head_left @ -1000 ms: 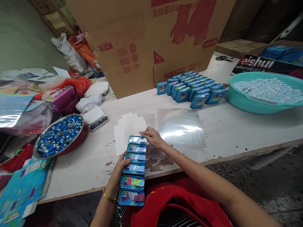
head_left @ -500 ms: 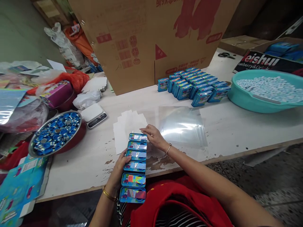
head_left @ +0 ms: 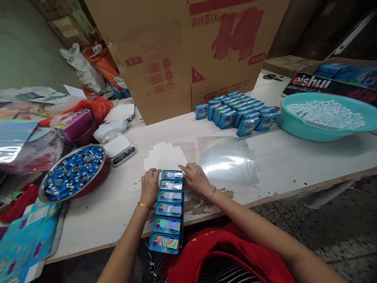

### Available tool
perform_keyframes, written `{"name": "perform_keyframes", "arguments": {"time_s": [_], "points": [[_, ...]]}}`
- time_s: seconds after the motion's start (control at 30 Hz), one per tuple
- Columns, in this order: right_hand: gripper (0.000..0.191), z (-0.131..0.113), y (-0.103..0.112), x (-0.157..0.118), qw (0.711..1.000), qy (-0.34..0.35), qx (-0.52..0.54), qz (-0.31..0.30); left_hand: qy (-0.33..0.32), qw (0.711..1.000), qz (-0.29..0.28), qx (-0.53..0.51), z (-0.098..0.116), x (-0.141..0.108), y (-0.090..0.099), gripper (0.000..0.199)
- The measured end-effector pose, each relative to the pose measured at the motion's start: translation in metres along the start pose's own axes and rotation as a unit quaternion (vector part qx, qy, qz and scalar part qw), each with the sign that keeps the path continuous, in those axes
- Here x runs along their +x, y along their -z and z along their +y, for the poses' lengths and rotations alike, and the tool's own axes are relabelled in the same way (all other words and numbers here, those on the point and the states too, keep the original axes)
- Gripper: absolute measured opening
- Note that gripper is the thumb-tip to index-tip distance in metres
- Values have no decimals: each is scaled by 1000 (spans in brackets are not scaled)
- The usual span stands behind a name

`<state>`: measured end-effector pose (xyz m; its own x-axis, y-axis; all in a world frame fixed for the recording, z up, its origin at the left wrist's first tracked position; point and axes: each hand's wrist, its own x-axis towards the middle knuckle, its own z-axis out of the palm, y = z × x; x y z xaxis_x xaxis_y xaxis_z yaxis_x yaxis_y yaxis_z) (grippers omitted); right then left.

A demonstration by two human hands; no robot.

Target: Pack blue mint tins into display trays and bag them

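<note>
Flanking the far end of the blue tin row [head_left: 168, 209] at the near edge of the table [head_left: 118, 196], left hand [head_left: 150, 186] and right hand [head_left: 194, 179] bend their fingers — gripping or just touching, I cannot tell — seemingly to steady it, white cards [head_left: 163, 157] beyond.

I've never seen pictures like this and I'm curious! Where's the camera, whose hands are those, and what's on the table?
There's no robot here: a camera worn on a person's head looks forward and down. You see that person's bare left hand and right hand, on either side of the far end of a row of six blue tins. Whether they grip it is hard to tell. On the table are white cards, clear sheets, a white scale, small blue boxes, a red bowl and a turquoise basin.
</note>
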<state>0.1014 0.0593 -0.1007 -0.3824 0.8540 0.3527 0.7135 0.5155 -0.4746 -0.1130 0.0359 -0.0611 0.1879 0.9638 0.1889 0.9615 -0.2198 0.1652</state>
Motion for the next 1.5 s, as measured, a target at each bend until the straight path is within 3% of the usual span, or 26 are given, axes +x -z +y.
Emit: {"name": "perform_keyframes", "arguments": {"time_s": [0.07, 0.17, 0.33, 0.47, 0.63, 0.7, 0.87, 0.93, 1.0, 1.1, 1.2, 1.3, 1.37, 1.5], "points": [[37, -1, 2, -7, 999, -26, -43, 11, -11, 998, -5, 64, 1, 12, -4, 18], [22, -4, 6, -9, 995, -57, -74, 29, -7, 995, 20, 96, 1, 20, -4, 23], [25, -19, 21, 3, 991, -34, -117, 57, -8, 997, 59, 45, -2, 21, 6, 31], [26, -29, 28, 1, 991, -7, -121, 62, 15, 999, 31, -41, -3, 22, 14, 34], [26, -34, 34, -3, 996, -23, -71, 44, 91, 966, -57, -235, -9, 29, 15, 33], [23, -37, 38, 1, 998, -28, -52, 28, 111, 955, -68, -265, -12, 35, 18, 34], [15, -42, 47, 8, 999, -46, 20, -2, 50, 981, -62, -180, -9, 45, 35, 32], [28, -38, 49, 2, 994, -82, 77, 5, 25, 986, -58, -154, -6, 44, 38, 34], [39, -31, 48, -7, 986, -112, 126, 3, 21, 985, -62, -159, -3, 42, 37, 35], [42, -19, 41, -20, 981, -142, 129, -15, 33, 979, -75, -188, -3, 39, 32, 37], [37, -15, 27, -19, 984, -164, 48, -40, 41, 974, -71, -212, -3, 38, 28, 38], [18, -17, 15, -10, 985, -158, -47, -57, 41, 972, -63, -221, -4, 36, 28, 40], [20, -19, 12, -4, 983, -149, -90, -66, 35, 975, -59, -212, -4, 34, 28, 42], [17, -19, 14, -5, 986, -132, -79, -64, 12, 985, -47, -166, -3, 31, 28, 44]]}}
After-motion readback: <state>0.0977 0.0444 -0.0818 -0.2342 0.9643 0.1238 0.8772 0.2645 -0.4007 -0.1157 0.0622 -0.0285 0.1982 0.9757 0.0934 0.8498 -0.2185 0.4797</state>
